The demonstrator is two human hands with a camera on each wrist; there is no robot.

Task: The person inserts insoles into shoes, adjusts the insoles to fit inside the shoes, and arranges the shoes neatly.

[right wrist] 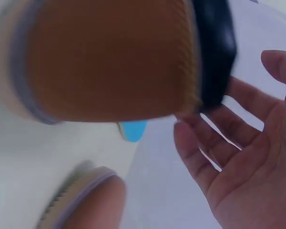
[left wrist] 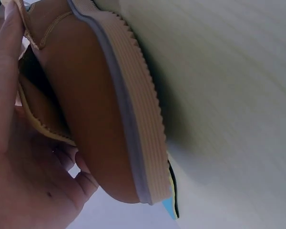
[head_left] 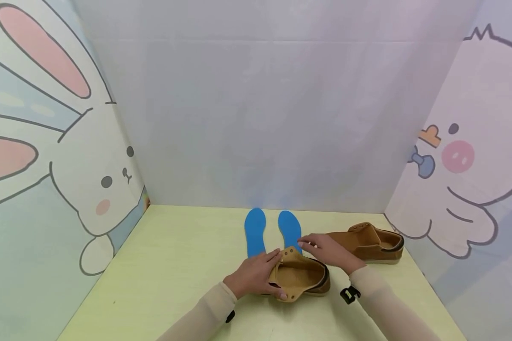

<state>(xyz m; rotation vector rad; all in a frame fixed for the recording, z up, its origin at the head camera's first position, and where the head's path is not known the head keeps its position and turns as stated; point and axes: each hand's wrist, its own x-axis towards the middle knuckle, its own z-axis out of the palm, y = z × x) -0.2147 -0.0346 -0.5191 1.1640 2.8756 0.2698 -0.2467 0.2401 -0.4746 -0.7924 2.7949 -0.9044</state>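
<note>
Big cartoon rabbit (head_left: pixel 83 173) takes up the left side, and a chubby chick-looking character (head_left: pixel 482 113) with a blue bow (head_left: pixel 425 166) is over on the right. Pale grey backdrop (head_left: pixel 260 109) upper middle, light yellowish tabletop (head_left: pixel 170 260) across the bottom.

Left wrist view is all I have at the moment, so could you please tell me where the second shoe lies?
Observer: In the head view, the second shoe lies to the right of the held shoe, partly behind the right hand and its forearm.
Operator: Thank you; I can make out only a strip of blue near the bottom, so how many blue insoles are there, please?
Observer: The head view shows two, lying side by side.
</note>
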